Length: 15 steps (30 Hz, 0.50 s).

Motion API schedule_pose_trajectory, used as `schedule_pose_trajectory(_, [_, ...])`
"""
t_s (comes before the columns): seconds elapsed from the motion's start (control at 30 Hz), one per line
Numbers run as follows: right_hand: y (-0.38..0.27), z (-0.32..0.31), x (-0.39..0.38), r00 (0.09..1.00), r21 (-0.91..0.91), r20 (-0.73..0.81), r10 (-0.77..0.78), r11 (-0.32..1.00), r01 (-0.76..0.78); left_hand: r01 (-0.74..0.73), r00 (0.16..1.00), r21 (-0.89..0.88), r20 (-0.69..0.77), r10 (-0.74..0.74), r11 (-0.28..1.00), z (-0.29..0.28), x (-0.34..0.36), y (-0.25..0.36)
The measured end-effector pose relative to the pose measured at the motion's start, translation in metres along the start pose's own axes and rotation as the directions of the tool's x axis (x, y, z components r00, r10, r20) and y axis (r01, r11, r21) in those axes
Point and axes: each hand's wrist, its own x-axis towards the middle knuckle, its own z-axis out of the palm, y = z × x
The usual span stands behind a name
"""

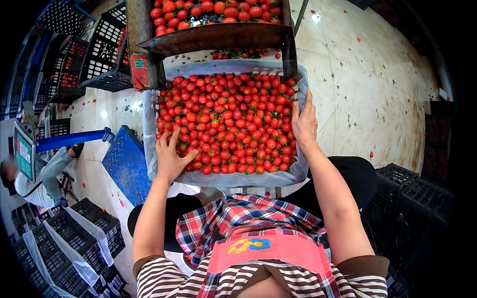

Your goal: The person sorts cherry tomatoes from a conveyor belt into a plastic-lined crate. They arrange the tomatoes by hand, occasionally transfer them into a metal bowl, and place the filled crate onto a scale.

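Observation:
A crate lined with translucent plastic film (238, 179) stands in front of me, heaped with small red cherry tomatoes (228, 124); a few carry green stems. My left hand (170, 156) rests on the tomatoes at the crate's near left, fingers spread and thumb apart. At the right rim, my right hand (304, 121) lies along the film with its fingers stretched out, and nothing shows in its grasp. Beyond the crate, a metal chute (218, 40) juts over the far edge, with more cherry tomatoes (213, 9) on the tray above it.
Black plastic crates (104, 47) stand at the far left, film-draped crates (74, 238) at the near left and more crates (397, 188) at the right. A blue platform scale (128, 164) sits beside the tomato crate. Another person (42, 184) is at the left. Stems and stray tomatoes dot the floor (357, 89).

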Motion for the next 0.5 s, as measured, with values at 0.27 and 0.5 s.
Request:
schedule_pose_trajectory(0.27, [0.002, 0.004, -0.002, 0.999, 0.009, -0.014, -0.034, 0.999, 0.034, 0.090, 0.991, -0.162, -0.085, -0.105, 0.983, 0.049, 0.004, 0.075])
schedule_pose_trajectory(0.5, [0.001, 0.003, -0.002, 1.000, -0.005, -0.023, -0.018, 1.000, 0.018, -0.064, 0.972, -0.145, -0.231, 0.030, 0.987, 0.082, 0.029, 0.127])
